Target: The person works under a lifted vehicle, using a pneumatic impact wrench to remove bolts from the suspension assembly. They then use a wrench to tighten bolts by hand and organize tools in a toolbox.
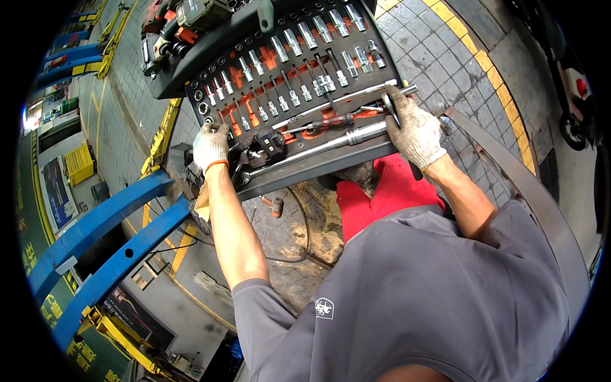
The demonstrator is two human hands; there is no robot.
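Observation:
Both my hands wear off-white knit work gloves at a dark drawer tray (305, 172) of sockets and hand tools. My left hand (212, 148) is at the tray's left end, its fingers curled beside a small chrome socket (203, 107); whatever they grip is hidden. At the right end, my right hand (417, 132) closes on a shiny metal hand tool (390, 107), whose kind I cannot make out. Between them lie a long chrome bar (305, 155), a screwdriver (328, 122) and a black tool (270, 143). Rows of chrome sockets (279, 49) fill the tray behind.
Power tools (191, 19) sit on the cart's top at the far left. Blue lift arms (114, 226) reach in from the left, and a curved metal rail (534, 184) runs on my right. A cable (308, 223) and an orange-brown tool (276, 207) lie on the floor below the tray.

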